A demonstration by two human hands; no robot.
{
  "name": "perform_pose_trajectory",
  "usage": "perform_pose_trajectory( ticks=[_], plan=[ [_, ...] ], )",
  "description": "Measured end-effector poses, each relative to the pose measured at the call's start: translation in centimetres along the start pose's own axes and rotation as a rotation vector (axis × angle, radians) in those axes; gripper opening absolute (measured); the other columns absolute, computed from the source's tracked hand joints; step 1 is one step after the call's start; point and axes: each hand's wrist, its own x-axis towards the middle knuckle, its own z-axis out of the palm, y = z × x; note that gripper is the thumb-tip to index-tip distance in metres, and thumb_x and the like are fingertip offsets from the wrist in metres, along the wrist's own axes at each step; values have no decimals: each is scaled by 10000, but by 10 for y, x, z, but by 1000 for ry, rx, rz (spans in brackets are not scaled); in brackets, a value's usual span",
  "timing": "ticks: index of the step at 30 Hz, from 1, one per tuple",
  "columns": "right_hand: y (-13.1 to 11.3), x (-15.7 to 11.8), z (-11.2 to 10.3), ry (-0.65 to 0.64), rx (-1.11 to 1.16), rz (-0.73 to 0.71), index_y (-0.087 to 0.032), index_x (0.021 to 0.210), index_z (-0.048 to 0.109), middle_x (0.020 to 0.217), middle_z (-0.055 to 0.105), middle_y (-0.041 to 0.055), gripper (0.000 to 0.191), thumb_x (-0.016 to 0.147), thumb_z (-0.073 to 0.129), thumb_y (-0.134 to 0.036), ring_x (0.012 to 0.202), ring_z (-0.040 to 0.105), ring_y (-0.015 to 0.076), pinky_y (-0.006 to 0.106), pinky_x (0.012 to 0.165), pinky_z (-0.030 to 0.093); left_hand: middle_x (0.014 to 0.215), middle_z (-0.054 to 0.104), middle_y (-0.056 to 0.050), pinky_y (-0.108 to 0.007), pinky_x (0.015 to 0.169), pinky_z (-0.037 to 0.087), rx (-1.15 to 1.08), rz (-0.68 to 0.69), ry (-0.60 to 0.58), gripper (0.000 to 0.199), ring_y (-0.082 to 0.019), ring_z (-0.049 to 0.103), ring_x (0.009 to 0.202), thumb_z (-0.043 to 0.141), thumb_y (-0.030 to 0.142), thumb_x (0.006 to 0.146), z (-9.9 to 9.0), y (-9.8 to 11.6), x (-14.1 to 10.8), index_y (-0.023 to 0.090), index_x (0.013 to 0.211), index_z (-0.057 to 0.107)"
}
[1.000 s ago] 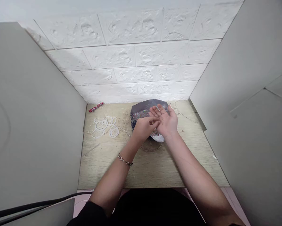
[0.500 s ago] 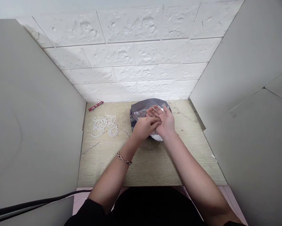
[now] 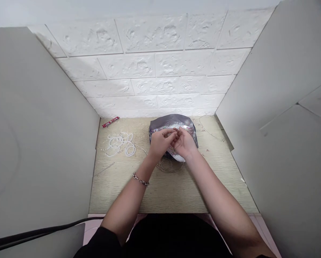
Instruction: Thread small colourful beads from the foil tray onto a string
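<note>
My left hand (image 3: 160,144) and my right hand (image 3: 185,144) meet at the fingertips above an opened silvery bag (image 3: 171,120). Thumb and fingers of the left are pinched together. The right hand is turned palm up, its fingers curled in toward the left fingertips. Whatever lies between them is too small to make out. Inside the bag shows a mass of small glittering, multicoloured bits (image 3: 173,154), partly covered by my hands. A coiled string of beads (image 3: 170,166) lies against the bag's near side.
Left of the bag lies a tangle of white beaded strand (image 3: 120,144). A small red packet (image 3: 110,122) rests at the back left, and a thin needle-like rod (image 3: 103,169) nearer me. Thin thread (image 3: 212,134) trails at right. Grey panels (image 3: 283,143) and a white brick-patterned wall (image 3: 144,64) enclose the table.
My right hand's fingers have curled from a spread, upturned palm to the left fingertips. My left hand has lifted from the palm and moved slightly away from me.
</note>
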Motion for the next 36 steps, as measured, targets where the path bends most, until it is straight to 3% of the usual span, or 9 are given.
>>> perform_pose_trajectory(
  ticks=[3,5,13,20,27,36],
  plan=[
    [1,-2,1,9,21,106,-158,625,456,360,233,-97,181,784,455,-243,305,189,23,121,310,261,670,665,-10,-206,562,434,24,-12,93,197,-97,563,566,546,298,708,-4,0,2,165,775,674],
    [0,-4,3,-31,-25,152,-160,624,449,362,175,-107,172,773,475,-242,312,128,23,124,286,180,637,658,-2,-203,522,416,67,2,129,195,-93,542,529,551,307,705,-6,-1,2,172,768,678],
    [-9,-9,2,-103,-143,195,-165,632,443,379,148,-116,165,704,560,-256,345,97,26,135,301,161,736,684,-16,-201,573,436,172,121,145,170,-98,580,603,550,265,723,-8,-7,4,184,796,680],
    [-6,-6,-3,-54,-336,-13,-180,585,421,380,170,-111,268,620,641,-328,343,150,26,156,319,205,756,681,-26,-210,585,422,394,218,96,197,-106,578,623,508,282,763,-10,-9,5,199,831,673],
    [-7,-7,-5,13,-755,-350,-166,725,612,358,320,-76,240,642,588,-390,310,304,55,199,312,279,740,676,-34,-213,593,404,499,237,83,211,-116,581,639,483,277,782,-11,-9,4,193,841,668],
    [-7,-3,-7,5,-693,-314,-163,749,610,403,400,-72,239,625,600,-367,309,290,37,191,313,278,795,678,-40,-211,612,403,515,253,81,240,-127,599,692,443,287,803,-11,-11,3,200,877,654]
  ],
)
